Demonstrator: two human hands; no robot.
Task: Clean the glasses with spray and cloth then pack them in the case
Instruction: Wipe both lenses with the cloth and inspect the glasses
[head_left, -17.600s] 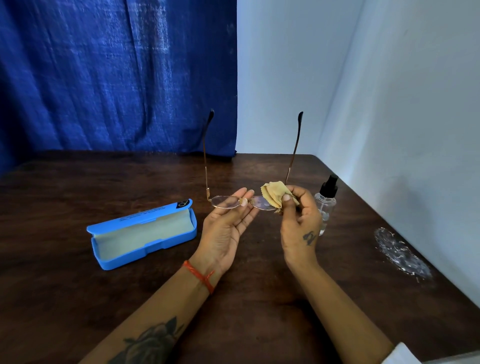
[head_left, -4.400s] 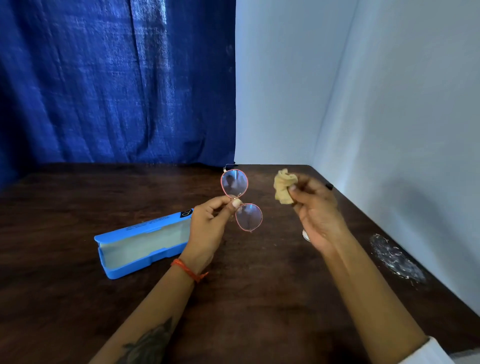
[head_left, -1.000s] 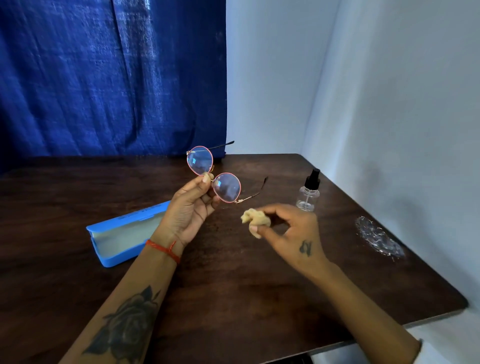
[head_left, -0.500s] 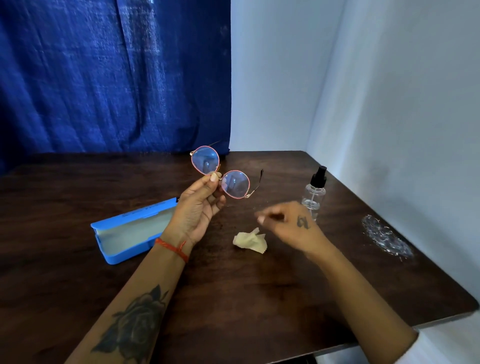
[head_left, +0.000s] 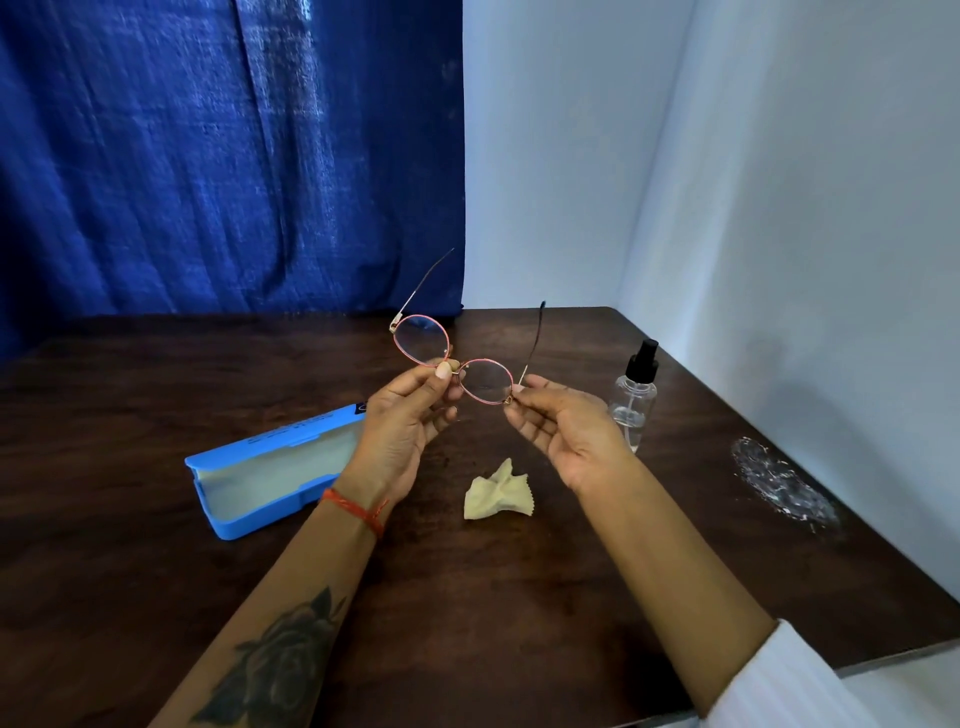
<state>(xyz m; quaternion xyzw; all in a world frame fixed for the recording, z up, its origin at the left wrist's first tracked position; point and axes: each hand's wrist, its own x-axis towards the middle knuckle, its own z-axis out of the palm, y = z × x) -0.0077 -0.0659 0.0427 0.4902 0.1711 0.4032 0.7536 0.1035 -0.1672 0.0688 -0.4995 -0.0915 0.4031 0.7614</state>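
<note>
Round pink-rimmed glasses (head_left: 451, 359) are held above the table with both temple arms unfolded and pointing away from me. My left hand (head_left: 410, 415) pinches the bridge between thumb and fingers. My right hand (head_left: 558, 423) pinches the right hinge at the lens corner. The crumpled yellow cloth (head_left: 497, 492) lies loose on the table below my hands. The blue case (head_left: 270, 467) lies open at the left, its pale lining showing. The clear spray bottle (head_left: 634, 395) with a black nozzle stands upright just right of my right hand.
The dark wooden table (head_left: 467, 597) sits in a corner, a blue curtain (head_left: 228, 156) behind and white walls at the right. A crinkled clear plastic wrapper (head_left: 782, 480) lies near the right edge. The table's front edge runs close at the lower right.
My right hand has left the cloth on the table and risen to take the glasses' right hinge. The glasses have tipped so both temples point away.
</note>
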